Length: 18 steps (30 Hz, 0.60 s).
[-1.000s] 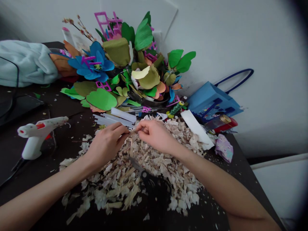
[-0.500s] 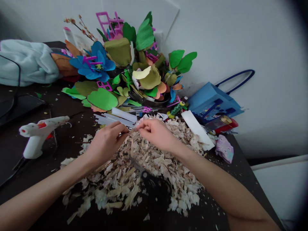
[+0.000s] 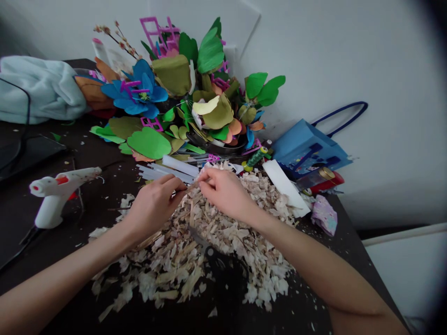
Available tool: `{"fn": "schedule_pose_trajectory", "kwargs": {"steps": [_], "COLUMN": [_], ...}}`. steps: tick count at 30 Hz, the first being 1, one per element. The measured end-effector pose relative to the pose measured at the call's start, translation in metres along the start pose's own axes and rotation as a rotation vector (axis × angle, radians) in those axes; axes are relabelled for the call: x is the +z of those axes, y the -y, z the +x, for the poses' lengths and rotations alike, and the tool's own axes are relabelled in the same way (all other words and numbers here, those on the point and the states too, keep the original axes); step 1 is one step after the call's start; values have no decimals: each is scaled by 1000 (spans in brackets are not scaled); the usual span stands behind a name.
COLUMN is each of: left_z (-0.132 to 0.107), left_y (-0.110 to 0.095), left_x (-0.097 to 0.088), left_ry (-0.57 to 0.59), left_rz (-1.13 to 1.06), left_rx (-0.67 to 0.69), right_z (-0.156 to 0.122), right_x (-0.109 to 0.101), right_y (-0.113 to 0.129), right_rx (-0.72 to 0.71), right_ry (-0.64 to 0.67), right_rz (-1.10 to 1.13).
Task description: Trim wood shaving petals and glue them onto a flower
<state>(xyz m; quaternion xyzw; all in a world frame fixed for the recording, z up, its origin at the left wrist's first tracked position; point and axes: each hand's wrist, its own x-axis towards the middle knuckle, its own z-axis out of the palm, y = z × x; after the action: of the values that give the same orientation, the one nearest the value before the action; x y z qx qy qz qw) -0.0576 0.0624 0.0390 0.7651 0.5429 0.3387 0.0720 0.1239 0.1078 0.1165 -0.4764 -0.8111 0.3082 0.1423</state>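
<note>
My left hand (image 3: 156, 199) and my right hand (image 3: 226, 193) are close together over a heap of dry, pale brown scraps (image 3: 240, 237). A thin brown dried strip (image 3: 192, 187) stretches between them, pinched at one end by the fingers of each hand. My fingers partly hide both of its ends. Black-handled scissors (image 3: 210, 252) lie on the heap below my hands, their dark handles merging with the dark table. Behind my hands lie several translucent glue sticks (image 3: 179, 166).
A white glue gun (image 3: 52, 200) with a cord lies at left. Colourful craft flowers and leaves (image 3: 150, 142) fill the back. At right are a green thread spool (image 3: 256, 158), a white strip (image 3: 286, 188), a blue bag (image 3: 310, 146) and a crumpled purple packet (image 3: 324, 215).
My right hand has shifted very slightly, and more of the brown strip shows between my hands. Both hands keep their pinch; the rest stays in place.
</note>
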Motion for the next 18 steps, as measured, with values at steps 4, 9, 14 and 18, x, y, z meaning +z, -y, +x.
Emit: {"fn": "schedule_pose_trajectory", "kwargs": {"steps": [4, 9, 14, 18], "left_z": [-1, 0, 0, 0], "left_y": [-1, -1, 2, 5], "left_x": [0, 1, 2, 3], "left_ry": [-1, 13, -6, -11], "left_rz": [19, 13, -18, -32], "left_rx": [-1, -13, -27, -32], "right_z": [4, 7, 6, 4], "right_x": [2, 6, 13, 16], "right_y": [2, 0, -6, -8], "right_rx": [-33, -42, -60, -64], "right_ry": [-25, -31, -61, -68], "right_rz": [-78, -104, -116, -120]}}
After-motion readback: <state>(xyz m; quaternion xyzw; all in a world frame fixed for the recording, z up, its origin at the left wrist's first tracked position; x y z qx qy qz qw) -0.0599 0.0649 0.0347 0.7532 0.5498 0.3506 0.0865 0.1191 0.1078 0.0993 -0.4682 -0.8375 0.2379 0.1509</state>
